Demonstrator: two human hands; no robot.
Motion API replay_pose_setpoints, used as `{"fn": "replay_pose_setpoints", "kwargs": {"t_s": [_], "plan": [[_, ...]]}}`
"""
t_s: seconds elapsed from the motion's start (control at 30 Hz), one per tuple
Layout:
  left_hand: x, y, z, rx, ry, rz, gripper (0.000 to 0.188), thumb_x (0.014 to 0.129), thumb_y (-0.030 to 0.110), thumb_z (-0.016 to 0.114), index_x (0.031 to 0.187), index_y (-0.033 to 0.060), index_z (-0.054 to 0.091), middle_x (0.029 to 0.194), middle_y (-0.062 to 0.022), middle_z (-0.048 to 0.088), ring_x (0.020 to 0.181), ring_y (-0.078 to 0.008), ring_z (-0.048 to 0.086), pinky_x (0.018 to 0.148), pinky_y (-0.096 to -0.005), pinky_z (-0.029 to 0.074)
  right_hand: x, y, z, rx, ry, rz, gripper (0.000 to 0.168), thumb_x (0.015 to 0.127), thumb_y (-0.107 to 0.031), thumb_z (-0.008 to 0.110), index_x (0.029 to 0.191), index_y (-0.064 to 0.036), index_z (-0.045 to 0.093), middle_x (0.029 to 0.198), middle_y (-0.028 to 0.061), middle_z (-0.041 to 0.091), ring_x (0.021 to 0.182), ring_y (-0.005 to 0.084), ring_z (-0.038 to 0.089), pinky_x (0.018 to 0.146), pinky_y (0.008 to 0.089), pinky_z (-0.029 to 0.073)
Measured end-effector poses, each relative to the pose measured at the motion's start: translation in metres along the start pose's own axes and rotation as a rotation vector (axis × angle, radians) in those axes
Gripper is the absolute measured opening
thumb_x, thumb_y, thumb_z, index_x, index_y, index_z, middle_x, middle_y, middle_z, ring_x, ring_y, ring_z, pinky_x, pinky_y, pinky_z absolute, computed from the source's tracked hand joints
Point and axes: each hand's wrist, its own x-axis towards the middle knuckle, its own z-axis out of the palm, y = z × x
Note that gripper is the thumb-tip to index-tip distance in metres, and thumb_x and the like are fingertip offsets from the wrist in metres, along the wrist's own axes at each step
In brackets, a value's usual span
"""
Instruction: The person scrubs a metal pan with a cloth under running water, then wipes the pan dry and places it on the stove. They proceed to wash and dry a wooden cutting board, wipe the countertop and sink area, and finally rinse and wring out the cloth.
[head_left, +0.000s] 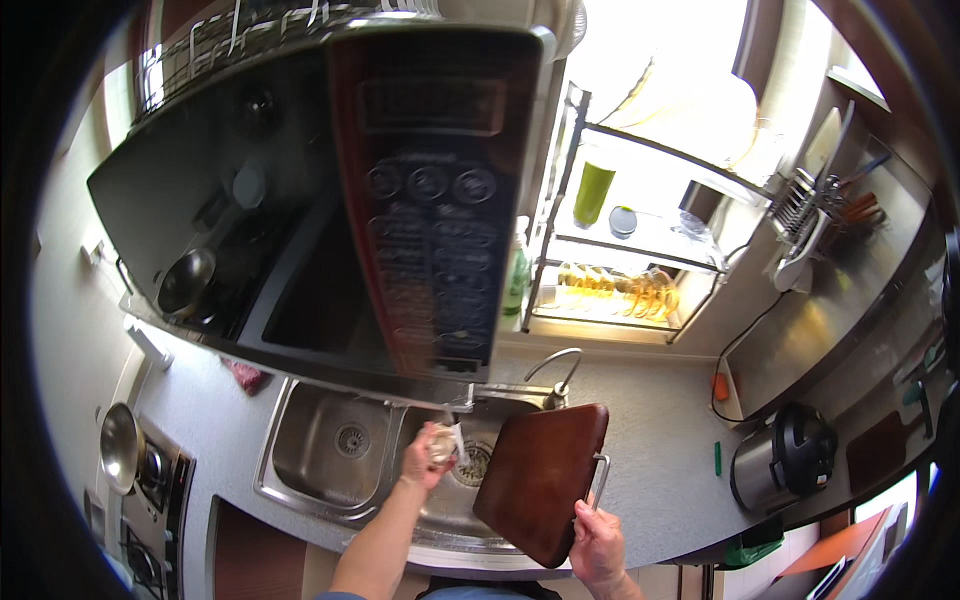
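A reddish-brown wooden cutting board (541, 480) with a metal handle is held tilted over the right basin of a stainless-steel double sink (330, 480). My right hand (598, 541) grips it near the handle at its lower right edge. Over the same basin, left of the board, my left hand (429, 457) holds a pale, whitish object (442, 444); what it is cannot be told. White water or a pale strip shows beside it, above the drain (474, 463). Behind the board stands a curved metal faucet (559, 390).
A large dark microwave oven (435, 187) hangs over the sink's far side. Right on the counter stands an electric pressure cooker (780, 459), near a green strip (717, 459). A gas stove (150, 495) with a metal pan (121, 448) is left. A rack (637, 255) holds glassware.
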Motion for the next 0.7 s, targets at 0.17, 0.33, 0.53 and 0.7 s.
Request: {"fn": "replay_pose_setpoints", "kwargs": {"t_s": [0.17,0.33,0.53,0.7], "plan": [[0.067,0.065,-0.051,0.179,0.120,-0.040,0.025,0.090,0.038,0.057,0.095,0.0139,0.062,0.087,-0.0063,0.066,0.076,-0.0250,0.062,0.062,-0.0443,0.053,-0.012,-0.002,0.006,0.019,0.026,-0.082,0.022,0.096,-0.020,0.061,0.077,-0.012,0.054,0.065,-0.0047,0.047,0.057,0.0070,0.046,0.053,0.0221,0.039],[0.128,0.087,-0.067,0.306,0.130,0.050,0.025,0.092,0.032,0.051,0.092,0.0098,0.063,0.079,-0.0063,0.066,0.064,-0.0225,0.064,0.050,-0.0396,0.055,-0.021,0.001,0.008,0.076,-0.084,0.047,0.009,0.094,-0.012,0.061,0.088,-0.005,0.063,0.073,-0.0045,0.048,0.067,0.0059,0.040,0.061,0.0218,0.031],[0.029,0.006,-0.006,0.288,0.040,-0.186,0.024,0.088,0.037,0.058,0.072,0.0199,0.056,0.061,-0.0015,0.059,0.043,-0.0213,0.057,0.040,-0.0358,0.050,-0.008,0.017,0.001,0.129,-0.123,-0.019,0.030,0.097,-0.018,0.061,0.069,-0.009,0.059,0.068,-0.0039,0.047,0.067,0.0058,0.041,0.066,0.0224,0.032],[0.005,-0.051,0.000,0.320,0.082,0.086,0.017,0.074,-0.004,0.052,0.089,0.0047,0.050,0.088,-0.0160,0.061,0.069,-0.0272,0.064,0.055,-0.0459,0.059,-0.003,0.024,0.007,0.177,-0.119,-0.091,0.028,0.097,-0.017,0.061,0.070,-0.009,0.062,0.066,-0.0062,0.047,0.065,0.0023,0.042,0.071,0.0193,0.036]]}}
